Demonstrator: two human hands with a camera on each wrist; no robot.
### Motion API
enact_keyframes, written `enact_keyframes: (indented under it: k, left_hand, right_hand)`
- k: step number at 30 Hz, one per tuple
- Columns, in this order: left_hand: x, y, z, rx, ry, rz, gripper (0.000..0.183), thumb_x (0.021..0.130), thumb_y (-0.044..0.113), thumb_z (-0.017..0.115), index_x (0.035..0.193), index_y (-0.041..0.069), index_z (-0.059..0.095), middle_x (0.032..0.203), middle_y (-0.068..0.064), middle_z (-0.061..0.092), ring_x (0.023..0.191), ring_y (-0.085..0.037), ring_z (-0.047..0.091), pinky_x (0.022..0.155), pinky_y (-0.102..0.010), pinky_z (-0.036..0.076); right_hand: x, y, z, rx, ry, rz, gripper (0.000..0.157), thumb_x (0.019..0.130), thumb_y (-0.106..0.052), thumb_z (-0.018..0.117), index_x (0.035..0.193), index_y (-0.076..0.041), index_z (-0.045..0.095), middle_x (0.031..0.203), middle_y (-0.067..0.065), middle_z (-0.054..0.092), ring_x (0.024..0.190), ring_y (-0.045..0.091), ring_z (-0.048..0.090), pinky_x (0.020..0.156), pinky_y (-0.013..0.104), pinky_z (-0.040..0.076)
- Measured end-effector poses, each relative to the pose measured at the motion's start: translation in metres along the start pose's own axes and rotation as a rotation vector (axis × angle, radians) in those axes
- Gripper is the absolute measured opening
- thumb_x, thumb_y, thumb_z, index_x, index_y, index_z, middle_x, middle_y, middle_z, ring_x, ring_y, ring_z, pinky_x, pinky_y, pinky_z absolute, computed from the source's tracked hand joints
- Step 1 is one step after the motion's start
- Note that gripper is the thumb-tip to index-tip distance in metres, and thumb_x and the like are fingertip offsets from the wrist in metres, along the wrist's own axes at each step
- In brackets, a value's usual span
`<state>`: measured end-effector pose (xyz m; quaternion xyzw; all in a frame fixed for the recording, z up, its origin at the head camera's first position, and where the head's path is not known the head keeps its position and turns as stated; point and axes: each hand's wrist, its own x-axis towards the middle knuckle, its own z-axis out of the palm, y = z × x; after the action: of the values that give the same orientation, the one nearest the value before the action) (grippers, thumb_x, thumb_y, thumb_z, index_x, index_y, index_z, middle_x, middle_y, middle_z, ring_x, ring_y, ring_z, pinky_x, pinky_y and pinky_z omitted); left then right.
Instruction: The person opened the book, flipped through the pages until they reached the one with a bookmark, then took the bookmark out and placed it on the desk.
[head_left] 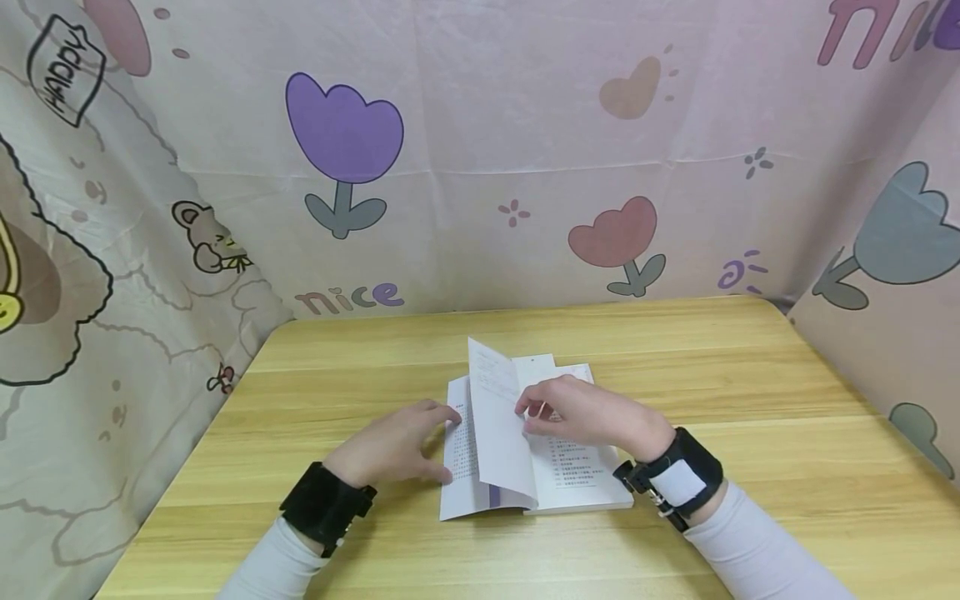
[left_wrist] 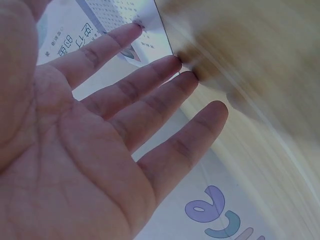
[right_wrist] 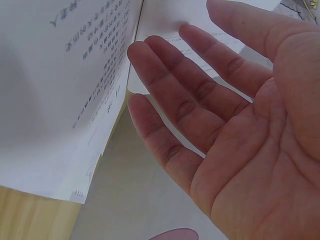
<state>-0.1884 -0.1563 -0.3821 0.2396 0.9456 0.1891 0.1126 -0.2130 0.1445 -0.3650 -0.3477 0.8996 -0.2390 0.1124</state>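
An open book point(head_left: 581, 483) with printed text lies on the table, one white page point(head_left: 501, 437) standing up between its two sides. By the book's left edge is my left hand point(head_left: 393, 442), fingers spread; its forefinger and thumb touch or nearly touch the left-hand page point(head_left: 461, 450). In the left wrist view the palm point(left_wrist: 75, 150) holds nothing. My right hand point(head_left: 581, 410) is over the right-hand side, its loosely bent fingertips close to the raised page. The right wrist view shows its fingers point(right_wrist: 185, 107) beside that printed page point(right_wrist: 55, 100); whether they touch it I cannot tell.
The book lies on a light wood-grain table point(head_left: 360, 358). Behind and at both sides hangs a pale cloth point(head_left: 465, 100) printed with flowers and cartoon figures. A white sheet or cover corner point(head_left: 536, 362) shows at the book's far edge. Each wrist wears a black strap point(head_left: 322, 504).
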Motion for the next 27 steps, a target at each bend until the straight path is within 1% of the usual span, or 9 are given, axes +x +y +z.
enact_keyframes:
  k: [5, 9, 13, 15, 20, 22, 27]
  left_hand:
    - [0.0, 0.0, 0.0, -0.006, -0.004, -0.009, 0.077, 0.075, 0.027, 0.1, 0.142, 0.011, 0.066, 0.151, -0.014, 0.064, 0.14, -0.036, 0.061, 0.117, -0.058, 0.052]
    - [0.0, 0.0, -0.001, -0.009, -0.012, -0.036, 0.08, 0.075, 0.026, 0.1, 0.145, 0.011, 0.065, 0.154, -0.015, 0.062, 0.143, -0.037, 0.059, 0.119, -0.059, 0.049]
    - [0.0, -0.001, -0.002, -0.01, -0.01, -0.044, 0.085, 0.075, 0.026, 0.099, 0.149, 0.007, 0.061, 0.155, -0.017, 0.06, 0.143, -0.039, 0.058, 0.12, -0.06, 0.048]
    - [0.0, -0.002, -0.003, -0.005, -0.001, -0.036, 0.089, 0.074, 0.027, 0.099, 0.15, 0.004, 0.059, 0.155, -0.018, 0.06, 0.143, -0.039, 0.058, 0.121, -0.059, 0.048]
    - [0.0, -0.006, -0.007, -0.012, 0.021, -0.022, 0.094, 0.072, 0.028, 0.1, 0.151, -0.001, 0.056, 0.153, -0.019, 0.062, 0.142, -0.038, 0.059, 0.122, -0.057, 0.047]
    - [0.0, -0.007, -0.009, -0.029, 0.023, -0.023, 0.095, 0.071, 0.029, 0.1, 0.151, 0.0, 0.056, 0.152, -0.018, 0.063, 0.142, -0.038, 0.059, 0.122, -0.057, 0.047]
    - [-0.002, -0.013, -0.016, -0.075, 0.02, -0.031, 0.097, 0.071, 0.035, 0.101, 0.151, 0.004, 0.056, 0.151, -0.015, 0.064, 0.141, -0.037, 0.059, 0.121, -0.059, 0.047]
  right_hand:
    - [0.001, -0.001, 0.003, 0.0, -0.006, 0.003, 0.02, 0.104, -0.02, 0.073, 0.122, -0.012, 0.076, 0.114, -0.001, 0.077, 0.1, 0.01, 0.07, 0.093, 0.032, 0.062]
    - [0.002, -0.003, 0.004, 0.003, -0.009, 0.012, 0.022, 0.102, -0.021, 0.075, 0.123, -0.012, 0.076, 0.117, 0.0, 0.077, 0.101, 0.01, 0.069, 0.094, 0.032, 0.062]
    - [0.003, -0.004, 0.005, 0.015, -0.01, 0.019, 0.024, 0.102, -0.02, 0.076, 0.124, -0.011, 0.076, 0.12, 0.001, 0.077, 0.102, 0.011, 0.07, 0.095, 0.033, 0.062]
    - [0.003, -0.004, 0.006, 0.011, -0.008, 0.021, 0.024, 0.102, -0.019, 0.076, 0.124, -0.01, 0.076, 0.121, 0.002, 0.077, 0.103, 0.012, 0.07, 0.095, 0.033, 0.062]
    - [0.003, -0.006, 0.008, -0.027, 0.002, 0.018, 0.025, 0.101, -0.019, 0.076, 0.124, -0.011, 0.077, 0.118, 0.003, 0.075, 0.106, 0.016, 0.071, 0.095, 0.033, 0.062]
    - [0.003, -0.006, 0.009, -0.039, 0.004, 0.017, 0.025, 0.101, -0.019, 0.077, 0.125, -0.011, 0.077, 0.117, 0.003, 0.074, 0.106, 0.017, 0.072, 0.095, 0.033, 0.062]
    - [0.003, -0.006, 0.011, -0.051, 0.01, 0.022, 0.025, 0.1, -0.019, 0.078, 0.124, -0.013, 0.078, 0.117, 0.002, 0.073, 0.106, 0.018, 0.072, 0.095, 0.034, 0.062]
